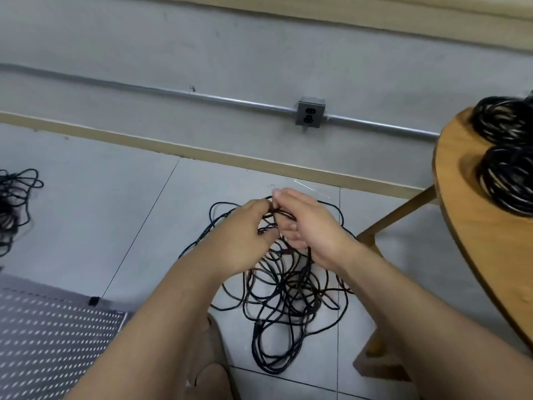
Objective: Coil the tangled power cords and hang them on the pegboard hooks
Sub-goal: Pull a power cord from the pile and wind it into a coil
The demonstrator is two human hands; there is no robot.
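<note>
The left hand [245, 226] and right hand [314, 229] each pinched strands of the tangled cords [282, 307], where a hard tug risked tightening knots.

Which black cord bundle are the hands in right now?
The loose tangle on the floor at centre: left hand and right hand pinch its strands. The left-edge tangle and table coils lie untouched.

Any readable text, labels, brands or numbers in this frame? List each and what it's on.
None can be read.
Outlet box: sockets only, no lettering visible.
Tangled cords, coiled cords on the table, pegboard: no print visible; any plug markings are too small to tell.
</note>
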